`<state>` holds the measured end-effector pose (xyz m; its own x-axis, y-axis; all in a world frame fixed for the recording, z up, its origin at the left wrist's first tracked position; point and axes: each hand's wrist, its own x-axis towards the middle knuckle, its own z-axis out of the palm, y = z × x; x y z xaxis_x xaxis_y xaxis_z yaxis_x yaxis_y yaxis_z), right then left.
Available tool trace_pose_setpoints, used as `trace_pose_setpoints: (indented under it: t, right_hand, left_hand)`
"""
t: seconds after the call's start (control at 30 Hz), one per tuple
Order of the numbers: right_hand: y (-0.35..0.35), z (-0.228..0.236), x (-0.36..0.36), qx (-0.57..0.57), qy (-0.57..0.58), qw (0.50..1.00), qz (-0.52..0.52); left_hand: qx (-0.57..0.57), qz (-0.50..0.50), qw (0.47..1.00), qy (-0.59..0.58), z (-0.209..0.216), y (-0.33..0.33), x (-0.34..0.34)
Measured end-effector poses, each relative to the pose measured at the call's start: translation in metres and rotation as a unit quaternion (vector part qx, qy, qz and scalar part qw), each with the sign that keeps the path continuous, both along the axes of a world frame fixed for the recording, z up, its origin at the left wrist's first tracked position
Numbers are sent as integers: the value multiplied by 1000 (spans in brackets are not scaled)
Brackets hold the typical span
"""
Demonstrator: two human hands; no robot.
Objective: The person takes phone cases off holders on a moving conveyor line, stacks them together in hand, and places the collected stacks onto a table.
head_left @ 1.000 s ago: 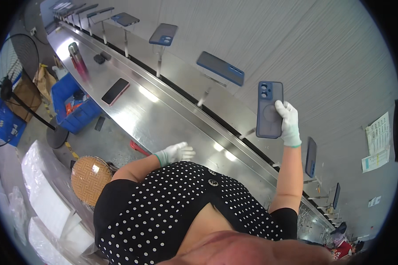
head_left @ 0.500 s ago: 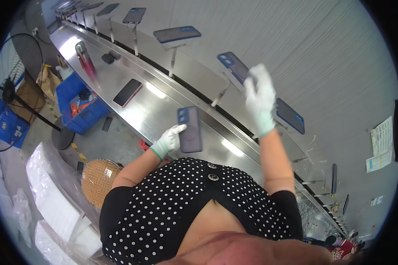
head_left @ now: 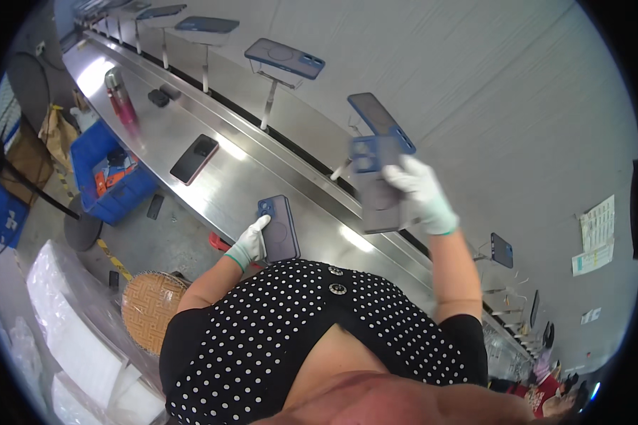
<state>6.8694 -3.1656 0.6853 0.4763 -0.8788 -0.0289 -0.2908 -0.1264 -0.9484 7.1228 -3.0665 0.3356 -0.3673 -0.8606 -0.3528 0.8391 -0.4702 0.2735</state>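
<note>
Here the left hand (head_left: 250,243), in a pale glove, lies against the left edge of a dark blue phone case (head_left: 279,228) that rests flat on the steel bench (head_left: 213,191); the fingers touch its side, and whether they clasp it cannot be told. The right hand (head_left: 422,195), gloved too, is raised above the bench and closed around the right edge of a second, greyish case (head_left: 377,188), held up with its camera cut-out at the top left. Just behind that case, another blue case (head_left: 380,120) sits on a thin stand above the conveyor channel (head_left: 298,152), and the two overlap in view. More cases on stands (head_left: 285,58) run along the channel to the left, well apart from one another. A black phone (head_left: 194,159) lies flat farther left on the bench, with bare steel between it and the left hand. Near the bench's far end stands a red bottle (head_left: 121,101). Below the bench edge sits a blue crate (head_left: 106,177).
</note>
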Motion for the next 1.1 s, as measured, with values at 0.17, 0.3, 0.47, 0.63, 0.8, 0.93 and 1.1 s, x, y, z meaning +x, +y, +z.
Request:
trace_pose_setpoints:
  t: [0.17,0.3,0.47,0.63,0.8,0.93,1.1]
  right_hand:
    - [-3,-61,106,0,9,998,55]
    - [-46,-61,125,-190,-57,975,-102]
    - [-68,-93,58,-171,-269,921,-223]
    - [-69,-91,-32,-59,-370,871,-318]
    - [-102,-73,-120,128,-386,862,-303]
    - [-103,-34,-151,142,-201,940,-237]
    - [-45,22,-176,118,-21,981,-156]
  left_hand:
    - [28,-23,999,-1,-5,-18,9]
    - [15,-18,1000,-6,2,-13,14]
    - [12,-2,1000,-16,6,-12,21]
    - [16,-36,999,-11,11,-16,27]
    - [-1,-49,999,-23,9,-20,29]
    - [25,-51,998,-3,17,-22,26]
    - [3,-29,1000,-4,13,-16,15]
